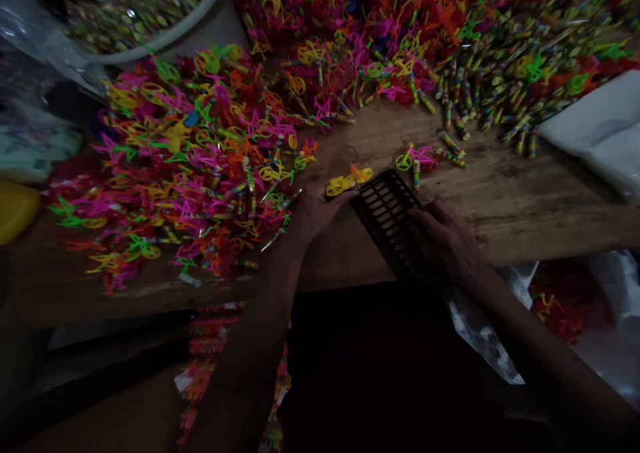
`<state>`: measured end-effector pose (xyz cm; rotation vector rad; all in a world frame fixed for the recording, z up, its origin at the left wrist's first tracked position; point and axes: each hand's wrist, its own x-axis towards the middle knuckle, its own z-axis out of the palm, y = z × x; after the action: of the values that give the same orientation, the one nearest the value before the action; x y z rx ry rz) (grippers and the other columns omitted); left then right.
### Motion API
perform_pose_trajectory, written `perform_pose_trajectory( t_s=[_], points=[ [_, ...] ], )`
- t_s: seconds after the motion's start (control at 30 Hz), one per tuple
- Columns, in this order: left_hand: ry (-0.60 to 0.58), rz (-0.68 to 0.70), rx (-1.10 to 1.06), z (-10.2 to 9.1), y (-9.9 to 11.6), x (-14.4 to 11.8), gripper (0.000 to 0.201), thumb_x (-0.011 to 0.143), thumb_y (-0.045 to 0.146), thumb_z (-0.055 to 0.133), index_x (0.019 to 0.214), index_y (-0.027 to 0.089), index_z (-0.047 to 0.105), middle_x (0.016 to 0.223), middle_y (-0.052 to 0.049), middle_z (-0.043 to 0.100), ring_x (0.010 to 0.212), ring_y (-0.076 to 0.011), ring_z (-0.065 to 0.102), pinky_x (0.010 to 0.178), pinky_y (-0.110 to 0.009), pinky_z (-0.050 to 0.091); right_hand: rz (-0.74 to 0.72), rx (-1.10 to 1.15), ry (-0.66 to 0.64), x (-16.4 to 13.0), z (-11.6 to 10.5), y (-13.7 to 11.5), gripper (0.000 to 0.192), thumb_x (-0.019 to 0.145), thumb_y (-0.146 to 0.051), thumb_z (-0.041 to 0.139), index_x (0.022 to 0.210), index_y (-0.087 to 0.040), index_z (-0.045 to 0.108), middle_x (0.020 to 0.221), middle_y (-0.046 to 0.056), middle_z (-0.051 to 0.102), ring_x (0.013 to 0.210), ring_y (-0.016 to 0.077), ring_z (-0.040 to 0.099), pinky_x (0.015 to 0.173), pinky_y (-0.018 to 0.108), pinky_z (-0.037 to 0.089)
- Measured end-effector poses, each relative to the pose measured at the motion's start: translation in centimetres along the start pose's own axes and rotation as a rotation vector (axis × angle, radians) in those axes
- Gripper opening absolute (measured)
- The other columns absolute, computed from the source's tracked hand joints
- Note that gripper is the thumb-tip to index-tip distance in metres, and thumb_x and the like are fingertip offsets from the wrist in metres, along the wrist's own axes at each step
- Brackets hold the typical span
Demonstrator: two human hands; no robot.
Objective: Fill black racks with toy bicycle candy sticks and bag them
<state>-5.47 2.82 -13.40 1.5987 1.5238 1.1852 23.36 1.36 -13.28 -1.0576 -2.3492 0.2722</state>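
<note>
Here, slotted tray (385, 214) in right hand (450, 239), tub (220, 31) of pieces (150, 6)

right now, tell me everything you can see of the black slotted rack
The black slotted rack is a long rectangular frame, plastic by its look, with crossbars dividing it into narrow openings. It slants over the wooden table's front part, its near end lost in shadow. The right hand lies over its right side; the left hand is by its far left corner.

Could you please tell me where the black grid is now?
In the head view, the black grid is just right of centre, between the left hand and the right hand.
</note>
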Motion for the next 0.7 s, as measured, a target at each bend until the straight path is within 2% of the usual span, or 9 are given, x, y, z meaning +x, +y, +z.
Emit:
perform_pose_trajectory(
  t_s=[0.17, 0.4, 0.53, 0.7],
  points=[
    [-0.024, 0.008, 0.117, 0.1, -0.4, -0.2, 0.035, 0.086, 0.048, 0.075, 0.103, 0.018, 0.078, 0.103, -0.007, 0.08, 0.097, -0.024, 0.076, 0.094, -0.039, 0.06, -0.005, 0.027, -0.006, -0.1, 0.1, 0.2, 0.024, 0.102, -0.024, 0.05, 0.119, -0.02, 0.067, 0.1, 0.01, 0.065, 0.088, 0.0237, 0.061, 0.075, 0.036, 0.05],
    [0.103, -0.018, 0.135, 1.4, -0.4, -0.9, 0.029, 0.085, 0.033, 0.076, 0.108, 0.016, 0.076, 0.109, -0.009, 0.079, 0.101, -0.0241, 0.075, 0.095, -0.038, 0.059, -0.001, 0.059, 0.005, -0.2, 0.7, 1.0, 0.023, 0.101, -0.024, 0.052, 0.116, -0.02, 0.069, 0.096, 0.008, 0.063, 0.08, 0.0206, 0.059, 0.067, 0.033, 0.047],
    [0.159, -0.051, 0.112, 2.1, -0.1, -0.7, 0.03, 0.079, 0.034, 0.082, 0.103, 0.017, 0.078, 0.101, -0.008, 0.08, 0.094, -0.0245, 0.076, 0.088, -0.037, 0.061, 0.023, 0.059, 0.0, 0.1, 0.6, 0.8, 0.022, 0.1, -0.024, 0.053, 0.114, -0.019, 0.07, 0.091, 0.008, 0.063, 0.079, 0.0204, 0.06, 0.064, 0.032, 0.047],
    [0.255, -0.088, 0.101, 3.0, 0.8, -1.1, 0.024, 0.081, 0.036, 0.081, 0.096, 0.018, 0.08, 0.097, -0.007, 0.081, 0.091, -0.0253, 0.077, 0.084, -0.037, 0.061, 0.006, 0.008, -0.002, 0.1, 0.4, 0.3, 0.021, 0.101, -0.023, 0.052, 0.115, -0.02, 0.068, 0.093, 0.008, 0.064, 0.082, 0.0216, 0.061, 0.07, 0.034, 0.05]
  ],
)
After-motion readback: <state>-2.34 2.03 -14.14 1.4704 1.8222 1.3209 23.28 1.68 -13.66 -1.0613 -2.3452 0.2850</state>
